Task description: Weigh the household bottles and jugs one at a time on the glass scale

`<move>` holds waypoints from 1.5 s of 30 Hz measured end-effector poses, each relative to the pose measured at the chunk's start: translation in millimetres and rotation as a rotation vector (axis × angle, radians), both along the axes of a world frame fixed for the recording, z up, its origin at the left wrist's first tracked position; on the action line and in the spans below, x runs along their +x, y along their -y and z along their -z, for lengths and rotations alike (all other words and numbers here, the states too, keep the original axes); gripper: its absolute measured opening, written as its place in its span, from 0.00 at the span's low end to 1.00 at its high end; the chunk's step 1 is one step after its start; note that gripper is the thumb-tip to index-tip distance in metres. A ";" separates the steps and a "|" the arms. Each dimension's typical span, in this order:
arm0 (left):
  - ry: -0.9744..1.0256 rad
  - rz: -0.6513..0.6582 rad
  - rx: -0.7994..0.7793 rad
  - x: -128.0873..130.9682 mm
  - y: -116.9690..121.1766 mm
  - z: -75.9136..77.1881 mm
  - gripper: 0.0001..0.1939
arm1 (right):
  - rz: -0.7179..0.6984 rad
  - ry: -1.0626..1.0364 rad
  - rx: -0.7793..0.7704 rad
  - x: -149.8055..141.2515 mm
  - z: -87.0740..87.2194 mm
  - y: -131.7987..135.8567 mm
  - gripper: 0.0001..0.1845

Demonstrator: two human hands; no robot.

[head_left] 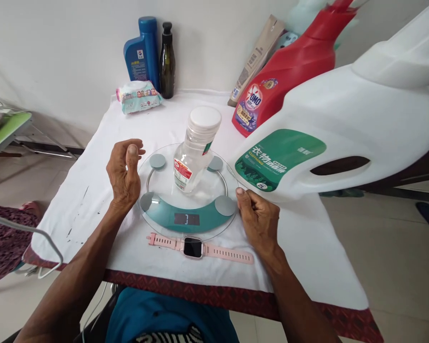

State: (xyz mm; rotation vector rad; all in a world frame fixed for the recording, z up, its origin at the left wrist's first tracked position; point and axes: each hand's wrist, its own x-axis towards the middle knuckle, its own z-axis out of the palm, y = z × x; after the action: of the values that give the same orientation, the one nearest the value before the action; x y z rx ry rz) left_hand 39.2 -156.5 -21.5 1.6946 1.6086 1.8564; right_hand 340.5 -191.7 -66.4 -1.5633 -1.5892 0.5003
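A round glass scale [186,214] with a teal band lies on the white cloth, its small display lit. On it stands a clear plastic jar [191,162] with a white lid and a red-and-white label. My left hand [126,171] is beside the scale's left rim, holding nothing, thumb raised apart from the loosely bent fingers. At the right rim is my right hand [259,214], fingers curled in and thumb against them, with nothing visible in it. In front of the scale a pink smartwatch [193,247] is laid out flat, strap stretched.
A big white detergent bottle [325,119] stands close on the right, just behind my right hand. Behind it are a red OMO bottle [268,90] and a beige pack [259,57]. At the back left are a blue bottle [141,59], a dark pump bottle [167,64] and a wipes pack [139,97].
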 end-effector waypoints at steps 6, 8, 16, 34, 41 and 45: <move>0.008 0.006 -0.008 -1.0 -0.9 0.3 0.20 | -0.030 0.026 -0.009 -2.8 -0.6 -0.3 0.35; 0.005 0.015 -0.014 -0.7 -0.5 0.9 0.20 | -0.031 0.030 -0.010 -2.5 -1.2 -0.2 0.35; -0.032 0.013 -0.049 -2.4 -1.2 1.6 0.20 | -0.034 0.075 -0.002 -1.4 1.2 -1.9 0.36; -0.186 0.180 -0.120 2.5 5.9 -1.8 0.29 | -0.057 0.101 0.028 -0.4 0.6 -1.4 0.35; -0.453 0.300 -0.127 29.4 8.4 1.2 0.35 | -0.080 0.124 0.078 0.7 0.6 -3.8 0.34; -0.516 0.220 -0.178 39.1 6.6 -1.7 0.26 | -0.101 0.132 0.119 1.1 0.6 -4.4 0.32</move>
State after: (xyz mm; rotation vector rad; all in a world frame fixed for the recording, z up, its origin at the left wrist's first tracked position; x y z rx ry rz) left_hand 78.4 -163.1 -19.9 2.2795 1.6000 1.1949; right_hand 341.6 -187.3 -67.0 -1.4577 -1.7722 0.3558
